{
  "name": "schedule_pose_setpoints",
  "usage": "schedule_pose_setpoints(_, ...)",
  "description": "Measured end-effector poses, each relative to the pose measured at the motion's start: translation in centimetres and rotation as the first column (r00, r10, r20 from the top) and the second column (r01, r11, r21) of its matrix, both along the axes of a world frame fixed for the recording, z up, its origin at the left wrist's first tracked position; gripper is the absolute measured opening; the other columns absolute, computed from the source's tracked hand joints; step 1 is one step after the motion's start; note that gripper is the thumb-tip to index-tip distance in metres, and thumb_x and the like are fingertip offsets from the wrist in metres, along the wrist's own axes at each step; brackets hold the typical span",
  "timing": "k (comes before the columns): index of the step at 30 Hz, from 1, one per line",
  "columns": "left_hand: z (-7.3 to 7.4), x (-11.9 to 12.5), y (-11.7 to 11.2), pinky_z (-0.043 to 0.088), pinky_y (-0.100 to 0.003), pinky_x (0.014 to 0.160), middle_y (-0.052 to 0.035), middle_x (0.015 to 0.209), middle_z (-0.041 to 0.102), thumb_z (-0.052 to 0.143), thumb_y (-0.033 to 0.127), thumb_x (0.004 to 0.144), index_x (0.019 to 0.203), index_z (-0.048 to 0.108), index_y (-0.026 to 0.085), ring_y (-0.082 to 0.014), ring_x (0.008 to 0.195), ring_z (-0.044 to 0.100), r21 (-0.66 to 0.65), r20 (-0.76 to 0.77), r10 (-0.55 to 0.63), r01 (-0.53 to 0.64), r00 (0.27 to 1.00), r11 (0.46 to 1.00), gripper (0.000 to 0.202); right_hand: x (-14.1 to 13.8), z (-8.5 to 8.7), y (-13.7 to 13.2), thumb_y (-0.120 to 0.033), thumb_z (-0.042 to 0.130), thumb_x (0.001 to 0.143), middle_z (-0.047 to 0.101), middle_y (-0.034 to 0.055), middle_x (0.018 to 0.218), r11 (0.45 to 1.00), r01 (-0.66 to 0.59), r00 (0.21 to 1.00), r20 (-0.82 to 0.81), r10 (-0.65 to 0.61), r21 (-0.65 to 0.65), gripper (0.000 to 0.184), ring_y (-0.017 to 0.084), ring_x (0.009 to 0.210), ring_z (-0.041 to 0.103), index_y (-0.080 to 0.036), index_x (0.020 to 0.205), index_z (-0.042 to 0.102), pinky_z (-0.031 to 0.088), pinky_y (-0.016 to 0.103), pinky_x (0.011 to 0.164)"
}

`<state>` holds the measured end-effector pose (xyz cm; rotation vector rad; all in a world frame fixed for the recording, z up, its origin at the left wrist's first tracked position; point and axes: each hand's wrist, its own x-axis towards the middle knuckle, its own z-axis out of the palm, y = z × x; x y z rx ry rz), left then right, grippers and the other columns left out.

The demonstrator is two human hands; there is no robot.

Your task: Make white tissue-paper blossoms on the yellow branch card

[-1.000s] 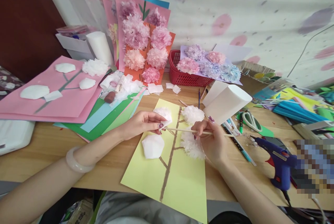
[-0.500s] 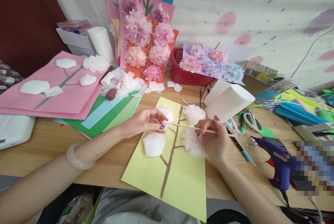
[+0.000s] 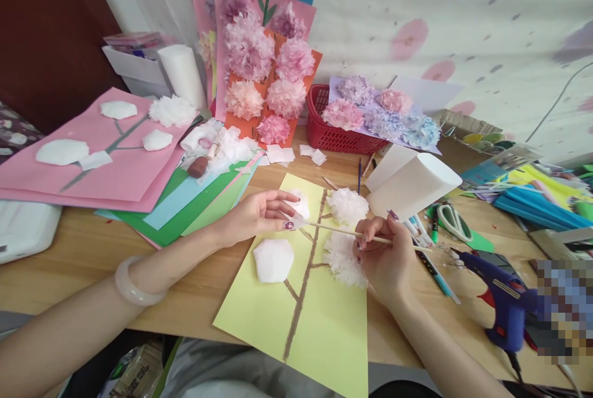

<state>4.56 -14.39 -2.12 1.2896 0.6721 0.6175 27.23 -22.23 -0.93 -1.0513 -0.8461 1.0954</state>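
Pinched in my right hand (image 3: 383, 249) is a thin wooden stick (image 3: 338, 230), slanting left over a yellow sheet (image 3: 331, 336). My left hand (image 3: 266, 217) is closed on a small piece of white tissue paper (image 3: 299, 221) at the stick's left tip. Painted on the yellow sheet is a brown branch (image 3: 303, 287). Fluffy white paper flowers (image 3: 348, 205) sit on its right side, the lower one partly behind my right hand. A flat white paper pad (image 3: 273, 260) lies left of the branch, and another white patch (image 3: 299, 201) is partly hidden by my left fingers.
To the right lie a blue glue gun (image 3: 503, 299), scissors (image 3: 454, 222) and pens (image 3: 435, 274). A white paper roll (image 3: 417, 185) stands behind my right hand. Pink sheets (image 3: 125, 182) with white pads are at left; a red basket (image 3: 340, 135) is at the back.
The view has shifted slightly. The stick and both hands keep nearly the same pose, with the tissue now gathered more closely around the stick's tip.
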Motion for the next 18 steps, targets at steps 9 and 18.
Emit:
schedule_pose_setpoints(9,0.01,0.10,-0.13,0.049,-0.033,0.085,-0.0043,0.088,0.070,0.073,0.019,0.071,0.113,0.056,0.013,-0.0183,0.091,0.066,0.006,-0.028,0.044,-0.044,0.999,0.999,0.045,-0.08,-0.02,-0.21,-0.044,0.051,0.082,0.046,-0.0002,0.041,0.997,-0.060,0.998,-0.021,0.061,0.045,0.045,0.010,0.035,0.042,-0.020,0.045,0.058,0.034,0.021,0.030)
schedule_pose_setpoints(18,0.13,0.30,-0.43,0.050,-0.034,0.085,-0.0014,0.085,0.067,0.073,0.019,0.072,0.112,0.057,0.015,-0.0169,0.087,0.066,-0.001,0.010,0.067,-0.067,0.998,0.998,0.043,0.31,-0.02,-0.20,-0.048,0.050,0.083,0.043,-0.0013,0.044,0.996,0.007,1.000,0.009,-0.008,0.088,0.045,0.011,0.037,0.045,-0.022,0.046,0.057,0.036,0.024,0.036)
